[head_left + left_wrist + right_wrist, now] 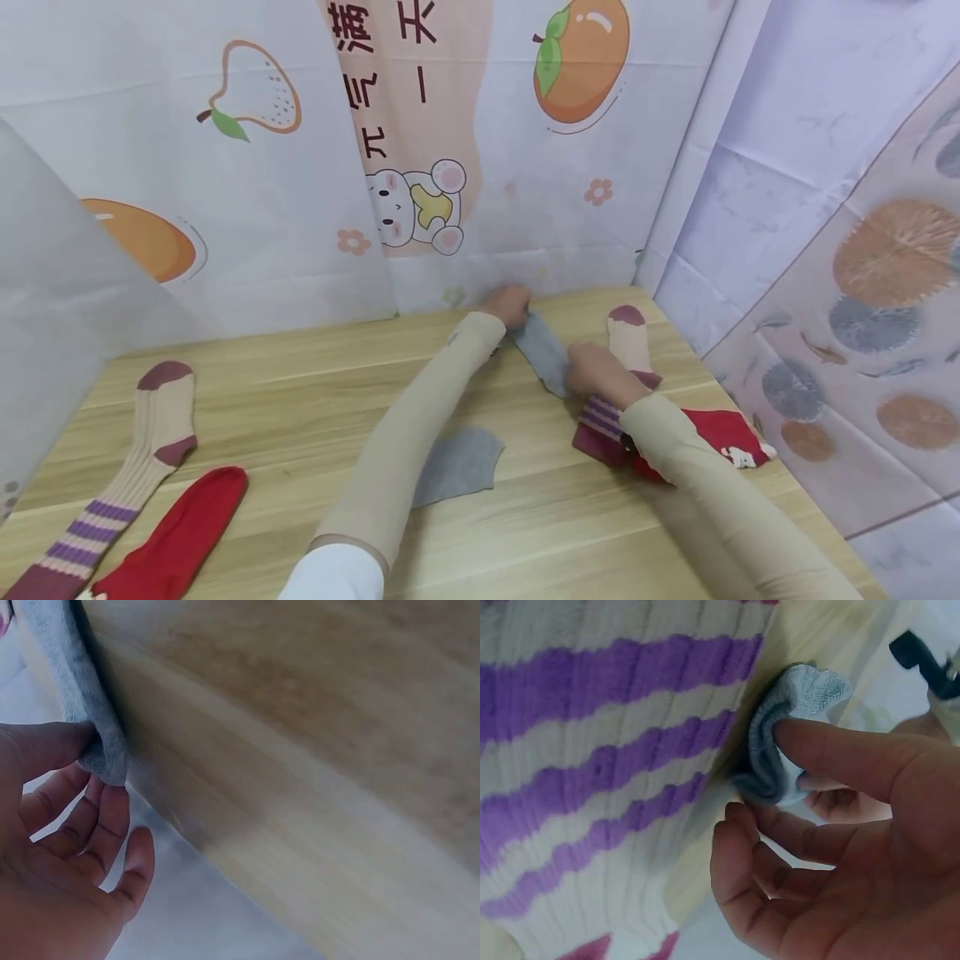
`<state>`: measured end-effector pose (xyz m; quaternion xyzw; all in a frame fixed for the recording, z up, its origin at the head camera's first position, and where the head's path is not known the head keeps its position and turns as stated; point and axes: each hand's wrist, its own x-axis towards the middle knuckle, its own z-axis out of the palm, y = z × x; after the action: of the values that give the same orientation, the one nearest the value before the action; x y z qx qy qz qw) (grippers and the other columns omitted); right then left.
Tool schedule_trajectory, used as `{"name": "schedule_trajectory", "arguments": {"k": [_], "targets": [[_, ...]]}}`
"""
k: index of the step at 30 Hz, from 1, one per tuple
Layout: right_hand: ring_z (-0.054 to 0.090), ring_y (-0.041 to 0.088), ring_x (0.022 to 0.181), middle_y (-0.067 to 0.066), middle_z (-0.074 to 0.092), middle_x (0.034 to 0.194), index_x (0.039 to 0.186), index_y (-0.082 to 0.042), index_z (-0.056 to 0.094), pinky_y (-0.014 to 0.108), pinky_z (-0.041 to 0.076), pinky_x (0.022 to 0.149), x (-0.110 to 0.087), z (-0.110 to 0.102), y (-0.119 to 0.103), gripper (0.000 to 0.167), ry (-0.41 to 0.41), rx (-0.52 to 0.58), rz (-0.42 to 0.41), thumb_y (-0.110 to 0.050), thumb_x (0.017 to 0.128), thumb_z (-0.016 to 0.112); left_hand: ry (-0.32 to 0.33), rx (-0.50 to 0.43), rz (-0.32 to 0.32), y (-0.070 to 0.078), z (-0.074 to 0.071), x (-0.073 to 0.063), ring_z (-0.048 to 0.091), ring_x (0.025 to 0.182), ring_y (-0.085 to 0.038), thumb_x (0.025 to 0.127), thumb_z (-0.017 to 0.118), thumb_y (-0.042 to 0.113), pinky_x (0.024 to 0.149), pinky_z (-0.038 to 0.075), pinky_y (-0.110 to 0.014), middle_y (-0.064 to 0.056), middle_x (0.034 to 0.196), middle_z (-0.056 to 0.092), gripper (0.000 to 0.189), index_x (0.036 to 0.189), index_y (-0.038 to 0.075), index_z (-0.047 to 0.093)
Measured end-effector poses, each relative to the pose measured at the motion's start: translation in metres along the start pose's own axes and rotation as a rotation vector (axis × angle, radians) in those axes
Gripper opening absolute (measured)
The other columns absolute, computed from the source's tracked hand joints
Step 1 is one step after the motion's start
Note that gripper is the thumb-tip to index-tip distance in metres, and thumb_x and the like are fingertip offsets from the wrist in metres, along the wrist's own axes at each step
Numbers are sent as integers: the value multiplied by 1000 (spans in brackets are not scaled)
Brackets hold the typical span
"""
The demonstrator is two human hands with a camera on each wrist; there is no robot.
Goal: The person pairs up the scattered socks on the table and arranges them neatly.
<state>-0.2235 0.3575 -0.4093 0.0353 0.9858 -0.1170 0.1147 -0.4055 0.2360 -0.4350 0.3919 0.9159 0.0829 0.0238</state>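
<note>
A grey sock (pixel 543 354) is stretched between both hands at the back of the wooden table. My left hand (pixel 507 306) pinches its far end; in the left wrist view, the thumb and fingers close on the grey fabric (pixel 97 742). At the near end my right hand (pixel 596 368) pinches the sock's folded edge (pixel 769 750) between thumb and fingers. Another grey sock (pixel 461 462) lies flat on the table, partly hidden by the left forearm. Right beside the right hand is a cream sock with purple stripes (pixel 615 757), partly covered by that hand in the head view.
A red sock (pixel 723 433) lies at the right, partly under the right forearm. On the left side are a striped cream sock (pixel 135 467) and a red sock (pixel 183 533). A printed cloth wall (pixel 300 208) borders the table's back edge.
</note>
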Motion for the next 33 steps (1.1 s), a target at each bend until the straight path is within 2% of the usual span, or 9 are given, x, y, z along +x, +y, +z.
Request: {"name": "schedule_trajectory", "arguments": {"k": [5,8,10,16,21,24,28,33], "targets": [[52,22,62,9,56,72,79,-3,57,32,47,55,5,-2,3,10,-26,51,-14,0,74,64,29,-54,-22,-11,2,-8,63,90,-22,91,65,13,80,50,-37,-5,96,68,8,98,9,66],[47,19,57,7,52,67,79,-3,54,29,44,50,5,-2,5,11,-11,89,-20,3,74,62,32,-110,-38,-16,0,-16,61,87,-21,92,63,13,80,48,-38,-5,95,67,6,96,8,65],[46,19,58,7,50,69,83,-2,53,29,42,51,3,-2,7,13,11,127,-28,4,74,60,28,-140,-45,-19,-4,-23,59,86,-20,94,61,14,79,48,-36,-4,94,66,6,96,8,64],[54,24,71,17,62,91,106,2,54,33,47,60,-5,-4,17,28,112,247,-117,1,79,62,17,-184,-30,-27,-16,-44,59,85,-20,96,62,18,77,49,-34,-5,94,66,10,98,8,64],[50,19,58,11,60,77,109,3,56,31,44,52,-9,-5,22,29,192,296,-180,2,80,61,49,-246,3,-41,-16,-55,58,86,-19,96,63,17,76,49,-32,-5,94,63,10,95,7,61],[50,16,56,8,59,72,110,5,56,30,44,51,-15,-7,21,29,207,322,-192,1,83,60,53,-284,22,-43,-22,-69,58,88,-20,96,62,16,78,49,-31,-6,95,63,10,95,7,59],[56,16,58,10,64,74,111,6,56,30,47,51,-22,-10,18,27,216,358,-207,-1,86,61,46,-316,37,-41,-37,-91,59,87,-20,96,63,14,78,50,-31,-7,94,64,9,95,5,59],[61,18,63,12,67,79,111,4,58,31,50,55,-30,-13,13,25,239,383,-241,-3,88,64,57,-374,72,-43,-48,-115,59,84,-20,95,65,13,76,50,-31,-8,91,64,10,93,4,60]]}}
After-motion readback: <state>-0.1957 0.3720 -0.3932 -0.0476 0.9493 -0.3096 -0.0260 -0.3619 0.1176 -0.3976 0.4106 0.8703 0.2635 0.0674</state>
